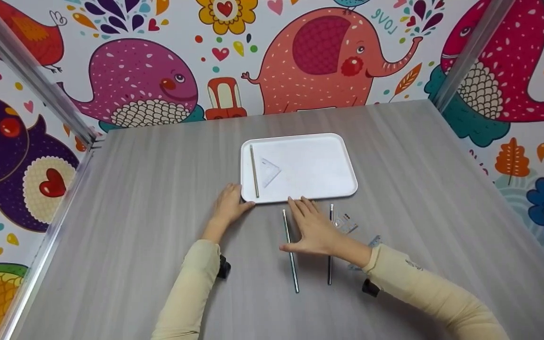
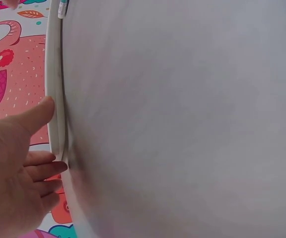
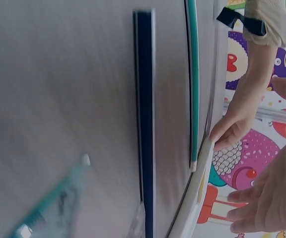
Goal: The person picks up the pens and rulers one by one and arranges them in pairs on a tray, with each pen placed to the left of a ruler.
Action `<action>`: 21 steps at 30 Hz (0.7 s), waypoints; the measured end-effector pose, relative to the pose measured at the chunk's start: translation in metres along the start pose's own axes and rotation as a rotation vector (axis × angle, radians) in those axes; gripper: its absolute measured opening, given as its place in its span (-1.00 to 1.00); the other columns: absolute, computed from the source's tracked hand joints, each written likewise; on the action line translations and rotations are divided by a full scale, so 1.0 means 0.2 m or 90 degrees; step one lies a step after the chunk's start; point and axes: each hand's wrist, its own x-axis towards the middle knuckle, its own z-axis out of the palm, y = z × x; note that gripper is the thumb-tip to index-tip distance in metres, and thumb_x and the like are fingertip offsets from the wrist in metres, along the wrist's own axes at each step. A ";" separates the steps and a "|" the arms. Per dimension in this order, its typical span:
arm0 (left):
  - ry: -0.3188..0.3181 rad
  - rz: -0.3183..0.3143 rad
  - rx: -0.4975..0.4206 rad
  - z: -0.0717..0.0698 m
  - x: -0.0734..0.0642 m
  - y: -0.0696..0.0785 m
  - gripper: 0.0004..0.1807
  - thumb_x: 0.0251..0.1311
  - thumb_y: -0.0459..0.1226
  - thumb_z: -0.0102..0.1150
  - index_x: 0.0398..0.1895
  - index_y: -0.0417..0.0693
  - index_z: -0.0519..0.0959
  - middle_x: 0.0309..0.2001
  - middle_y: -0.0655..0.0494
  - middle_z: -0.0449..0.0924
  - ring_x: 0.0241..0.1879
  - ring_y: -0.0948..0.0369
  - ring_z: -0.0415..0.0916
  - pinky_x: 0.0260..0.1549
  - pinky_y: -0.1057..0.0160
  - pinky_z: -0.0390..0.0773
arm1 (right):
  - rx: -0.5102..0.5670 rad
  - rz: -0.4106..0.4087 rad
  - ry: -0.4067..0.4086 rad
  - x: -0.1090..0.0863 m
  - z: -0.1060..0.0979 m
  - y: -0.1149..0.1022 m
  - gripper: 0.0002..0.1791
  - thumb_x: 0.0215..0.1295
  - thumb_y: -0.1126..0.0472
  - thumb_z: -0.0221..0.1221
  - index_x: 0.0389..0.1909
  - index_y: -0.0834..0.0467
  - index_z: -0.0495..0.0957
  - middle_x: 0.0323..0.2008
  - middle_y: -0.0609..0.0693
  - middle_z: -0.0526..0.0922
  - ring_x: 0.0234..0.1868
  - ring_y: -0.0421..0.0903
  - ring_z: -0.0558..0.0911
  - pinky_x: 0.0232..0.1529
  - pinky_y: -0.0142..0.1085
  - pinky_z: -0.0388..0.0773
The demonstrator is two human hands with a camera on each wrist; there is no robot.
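My left hand (image 1: 228, 205) touches the near left corner of the white tray (image 1: 314, 165), its thumb at the rim in the left wrist view. In that tray lie a gold pencil (image 1: 254, 172) and a small clear set square (image 1: 270, 173). Over the table, my right hand (image 1: 314, 229) spreads its fingers, fingertips by the tray's near edge and nothing in its grasp. A teal pencil (image 1: 293, 271) lies left of it. The dark blue pencil (image 1: 330, 274) is partly hidden under it. Right of that pencil is a clear plastic drawing piece (image 1: 346, 224).
A bluish clear set square (image 1: 375, 241) lies partly hidden beneath the right forearm. The grey wood-grain table (image 1: 158, 189) meets a wall with cartoon animals at the back, and metal posts (image 1: 40, 75) stand at its far corners.
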 end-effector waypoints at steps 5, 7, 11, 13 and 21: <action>0.003 0.003 0.014 0.00 0.00 0.00 -0.44 0.03 -0.11 0.26 0.00 -0.34 0.42 0.08 -0.27 0.40 0.18 -0.10 0.24 0.18 0.03 0.22 | 0.028 0.019 -0.005 -0.03 0.01 -0.03 0.25 -0.21 -0.38 0.21 0.36 0.33 -0.07 0.23 0.29 0.26 0.24 0.21 0.24 0.21 0.06 0.18; 0.002 0.003 0.014 0.00 0.00 0.00 -0.44 0.02 -0.11 0.26 0.00 -0.34 0.43 0.08 -0.27 0.41 0.19 -0.11 0.23 0.19 0.03 0.20 | 0.031 0.023 -0.001 -0.04 0.01 -0.04 0.25 -0.23 -0.37 0.22 0.35 0.34 -0.05 0.21 0.29 0.29 0.21 0.20 0.29 0.17 0.06 0.25; 0.001 0.004 0.015 0.00 0.00 0.00 -0.42 0.03 -0.11 0.26 0.00 -0.37 0.42 0.09 -0.30 0.39 0.21 -0.13 0.20 0.22 0.03 0.16 | 0.032 0.033 0.008 -0.05 0.02 -0.05 0.22 -0.24 -0.35 0.24 0.32 0.35 0.03 0.20 0.30 0.29 0.20 0.19 0.32 0.12 0.05 0.31; 0.000 0.007 0.015 0.00 0.00 -0.01 -0.42 0.03 -0.11 0.25 0.00 -0.38 0.41 0.09 -0.31 0.39 0.21 -0.14 0.20 0.22 0.03 0.16 | 0.032 0.036 0.012 -0.06 0.01 -0.05 0.20 -0.24 -0.35 0.25 0.30 0.36 0.07 0.19 0.30 0.30 0.19 0.19 0.33 0.11 0.05 0.33; 0.007 0.014 0.012 0.00 0.00 -0.01 -0.42 0.03 -0.12 0.26 0.00 -0.39 0.41 0.09 -0.33 0.38 0.19 -0.14 0.21 0.20 0.01 0.18 | 0.030 0.022 0.019 -0.08 0.01 -0.08 0.08 -0.27 -0.32 0.27 0.14 0.42 0.28 0.01 0.27 0.44 0.01 0.14 0.46 -0.01 -0.05 0.45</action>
